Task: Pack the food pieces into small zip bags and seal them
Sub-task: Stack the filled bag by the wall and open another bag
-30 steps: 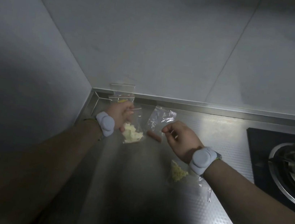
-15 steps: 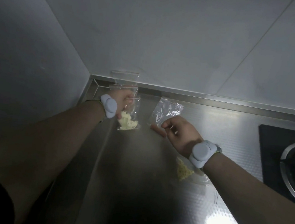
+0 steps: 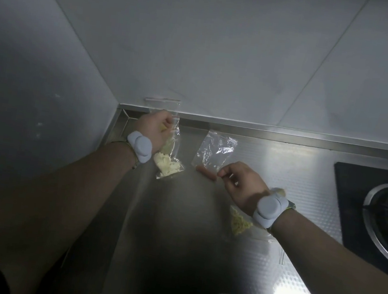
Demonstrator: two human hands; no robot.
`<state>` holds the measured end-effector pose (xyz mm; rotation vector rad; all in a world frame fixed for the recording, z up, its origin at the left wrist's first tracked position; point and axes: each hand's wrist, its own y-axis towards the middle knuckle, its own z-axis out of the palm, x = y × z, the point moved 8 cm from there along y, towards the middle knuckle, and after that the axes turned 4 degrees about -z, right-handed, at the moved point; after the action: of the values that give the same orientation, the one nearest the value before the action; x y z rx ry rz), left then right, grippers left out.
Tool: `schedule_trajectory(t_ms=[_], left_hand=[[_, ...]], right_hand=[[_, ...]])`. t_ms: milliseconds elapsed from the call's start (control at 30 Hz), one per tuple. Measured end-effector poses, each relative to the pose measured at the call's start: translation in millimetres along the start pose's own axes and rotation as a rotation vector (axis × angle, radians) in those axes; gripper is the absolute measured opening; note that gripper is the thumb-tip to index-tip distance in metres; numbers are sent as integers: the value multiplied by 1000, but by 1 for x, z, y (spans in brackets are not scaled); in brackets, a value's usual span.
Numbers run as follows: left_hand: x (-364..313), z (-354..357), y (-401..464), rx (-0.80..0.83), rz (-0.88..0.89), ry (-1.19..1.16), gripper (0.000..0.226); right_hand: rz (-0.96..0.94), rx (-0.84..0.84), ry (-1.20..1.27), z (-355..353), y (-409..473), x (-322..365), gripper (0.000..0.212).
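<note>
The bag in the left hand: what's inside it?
Pale yellow food pieces sit heaped at the bottom of the clear zip bag. The left hand grips its upper part, so whatever lies behind the fingers is hidden.

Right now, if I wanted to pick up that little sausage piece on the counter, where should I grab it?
Pinch the sausage piece across its narrow middle, coming from above. It lies flat on the steel counter, long and thin, so its sides are the easy grip. Its right end sits beside the right hand, and the empty zip bag lies just behind, so the top looks freest.
</note>
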<state>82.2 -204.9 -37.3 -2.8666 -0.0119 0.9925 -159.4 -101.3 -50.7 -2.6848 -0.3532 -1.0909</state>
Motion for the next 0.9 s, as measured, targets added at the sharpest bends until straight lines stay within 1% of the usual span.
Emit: schedule_trajectory(t_ms=[133, 200, 333, 467, 600, 700, 767, 900], left_hand=[[-22, 8, -15, 7, 104, -30, 18], [-36, 15, -29, 23, 155, 6, 16], [-52, 32, -50, 72, 160, 19, 16], [-65, 52, -71, 101, 165, 27, 14], [-78, 87, -96, 202, 127, -61, 19], [-92, 115, -112, 256, 153, -25, 11], [-97, 131, -120, 278, 169, -31, 13], [-112, 177, -142, 400, 206, -1, 18]], right_hand=[[22, -30, 3, -9, -17, -3, 15], [45, -59, -31, -17, -32, -5, 15], [98, -76, -68, -24, -57, -19, 15], [139, -88, -11, -27, -79, -31, 18], [182, -134, 17, -32, -111, -49, 17], [246, -161, 23, -33, -137, -68, 16], [268, -155, 25, -30, -145, -75, 16], [344, -150, 30, -26, -168, -94, 18]])
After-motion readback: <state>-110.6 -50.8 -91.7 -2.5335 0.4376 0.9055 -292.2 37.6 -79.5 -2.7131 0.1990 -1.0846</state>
